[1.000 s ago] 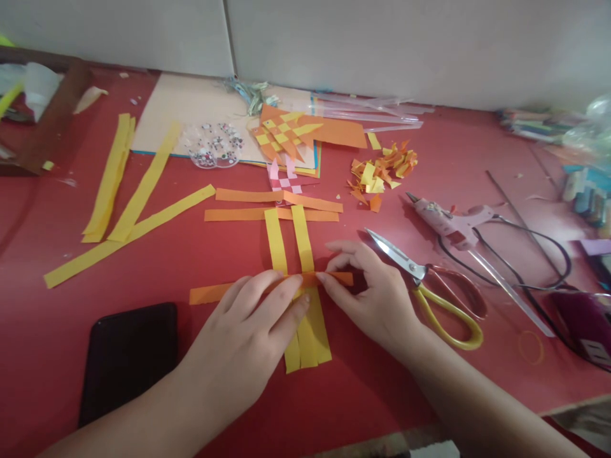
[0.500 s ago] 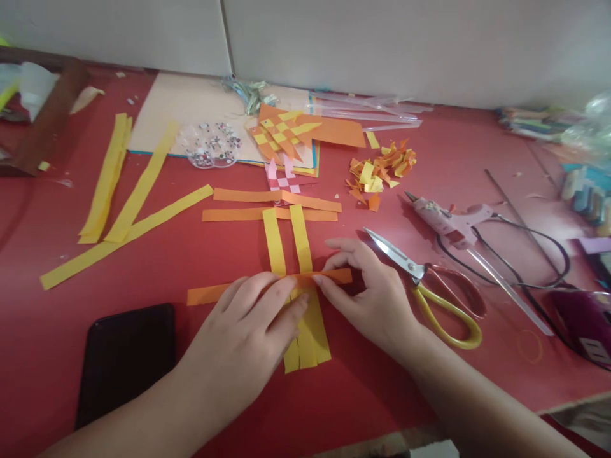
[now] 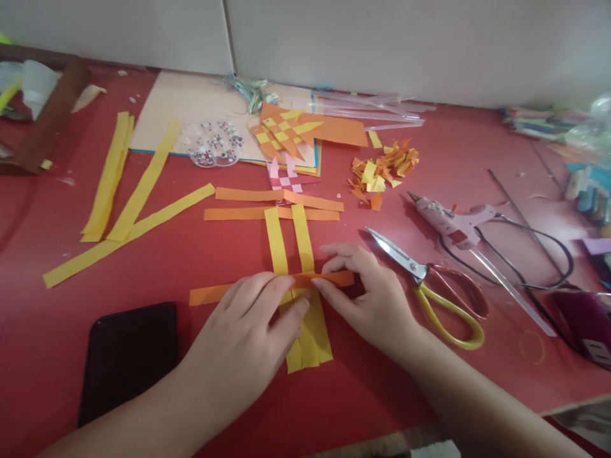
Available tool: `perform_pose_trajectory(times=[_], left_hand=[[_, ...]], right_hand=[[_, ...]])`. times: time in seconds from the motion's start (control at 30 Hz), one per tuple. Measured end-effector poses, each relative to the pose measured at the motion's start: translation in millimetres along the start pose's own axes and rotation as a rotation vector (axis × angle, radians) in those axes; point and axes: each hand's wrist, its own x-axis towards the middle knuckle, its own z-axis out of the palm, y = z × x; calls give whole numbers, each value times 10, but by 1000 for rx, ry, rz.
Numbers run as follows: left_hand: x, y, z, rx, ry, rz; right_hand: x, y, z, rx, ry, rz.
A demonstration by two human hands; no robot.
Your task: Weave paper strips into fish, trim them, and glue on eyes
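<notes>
An orange paper strip (image 3: 209, 294) lies crosswise over several yellow paper strips (image 3: 312, 334) set side by side. Two yellow strips run on past it at the far side, with a gap between them. My left hand (image 3: 248, 315) is closed over the middle of the orange strip, its fingertips pressing it and the yellow strips down. With thumb and fingers my right hand (image 3: 365, 289) pinches the same strip right of the yellow ones. Two more orange strips (image 3: 238, 214) lie just beyond, near a pink woven paper fish (image 3: 286, 178). My fingers hide part of the crossing.
Scissors (image 3: 413, 270) and a pink glue gun (image 3: 456, 222) with its cord lie right. Paper scraps (image 3: 382, 168) and orange-yellow woven fish (image 3: 284, 130) are further back, beside googly eyes (image 3: 212, 145). Loose yellow strips (image 3: 107, 178) and a black phone (image 3: 128, 356) lie left.
My right hand's upper fingers have shifted slightly left and down along the strip. Otherwise both hands keep their hold, and the whole view has moved only a little.
</notes>
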Motion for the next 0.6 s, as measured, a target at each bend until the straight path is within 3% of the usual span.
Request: perform_pose_trajectory(times=[0.6], left_hand=[[16,8,4,2,18,9]], right_hand=[[-4,5,5,-9,0,34]])
